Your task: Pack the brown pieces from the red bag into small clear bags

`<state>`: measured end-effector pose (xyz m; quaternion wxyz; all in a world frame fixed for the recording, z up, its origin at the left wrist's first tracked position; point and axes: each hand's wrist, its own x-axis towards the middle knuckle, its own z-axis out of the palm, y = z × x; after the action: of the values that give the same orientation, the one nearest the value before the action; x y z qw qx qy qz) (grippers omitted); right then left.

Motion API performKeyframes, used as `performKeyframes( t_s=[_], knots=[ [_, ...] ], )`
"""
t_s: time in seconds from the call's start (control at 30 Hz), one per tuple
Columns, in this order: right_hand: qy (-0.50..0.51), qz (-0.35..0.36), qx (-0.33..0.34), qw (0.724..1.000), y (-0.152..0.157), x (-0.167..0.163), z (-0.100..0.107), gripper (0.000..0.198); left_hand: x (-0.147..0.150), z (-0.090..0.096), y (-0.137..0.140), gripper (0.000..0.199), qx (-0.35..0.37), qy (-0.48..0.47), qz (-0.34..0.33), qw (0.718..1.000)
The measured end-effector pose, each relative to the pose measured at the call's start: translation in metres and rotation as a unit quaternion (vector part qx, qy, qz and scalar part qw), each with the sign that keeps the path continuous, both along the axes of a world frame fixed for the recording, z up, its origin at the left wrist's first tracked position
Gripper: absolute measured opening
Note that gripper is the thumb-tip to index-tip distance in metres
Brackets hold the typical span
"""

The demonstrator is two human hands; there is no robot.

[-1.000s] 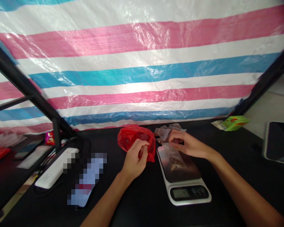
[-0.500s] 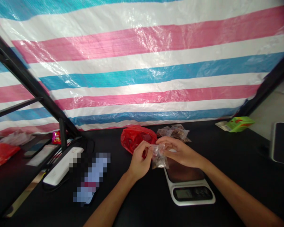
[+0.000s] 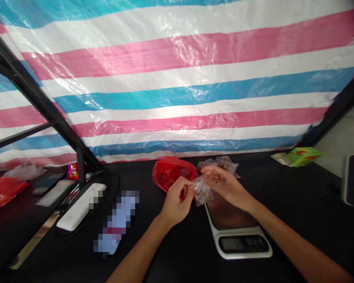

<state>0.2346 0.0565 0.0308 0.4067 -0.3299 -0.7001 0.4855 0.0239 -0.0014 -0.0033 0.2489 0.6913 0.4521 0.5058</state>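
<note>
My left hand (image 3: 178,200) pinches the upper left edge of a small clear plastic bag (image 3: 203,195). Dark brownish bits, too small to make out, lie in the bottom of that bag. At its upper right is my right hand (image 3: 224,186), thumb and fingers closed on the film, with the other fingers loosely curled. Under the right hand and forearm stands a white-rimmed digital scale (image 3: 244,257), its dark platform partly covered. An opened red plastic bag (image 3: 168,173) sits just behind my left hand. More small filled clear bags (image 3: 228,165) lie behind my right hand.
To the left are a white power strip (image 3: 79,208) with cables and a pixelated bluish object (image 3: 118,220). A green packet (image 3: 303,156) lies at the back right. Black frame bars (image 3: 38,96) and a striped plastic sheet (image 3: 177,94) enclose the black table.
The clear bag has tilted, its bottom swinging slightly right. My right hand's fingers have shifted along its top. The whole view has moved slightly.
</note>
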Motion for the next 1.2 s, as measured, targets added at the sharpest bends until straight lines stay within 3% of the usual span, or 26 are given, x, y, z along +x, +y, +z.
performKeyframes(
  t_s=[0.23, 0.53, 0.9, 1.2],
  knots=[
    [0.006, 0.003, 0.024, 1.000, -0.003, 0.000, -0.004, 0.029, 0.001, 0.000, -0.003, 0.014, 0.003, 0.017, -0.011, 1.000],
    [-0.023, -0.005, 0.083, 0.996, -0.018, -0.007, 0.007, 0.021, 0.005, 0.004, -0.004, 0.018, 0.004, -0.024, -0.023, 0.999],
    [-0.003, 0.004, 0.065, 0.998, -0.021, -0.009, 0.002, 0.023, 0.007, 0.007, -0.006, 0.017, 0.013, -0.034, -0.016, 0.999],
    [-0.010, 0.002, 0.096, 0.995, -0.024, -0.013, -0.003, 0.021, 0.006, 0.009, -0.007, 0.009, 0.021, -0.050, -0.018, 0.998]
  ],
)
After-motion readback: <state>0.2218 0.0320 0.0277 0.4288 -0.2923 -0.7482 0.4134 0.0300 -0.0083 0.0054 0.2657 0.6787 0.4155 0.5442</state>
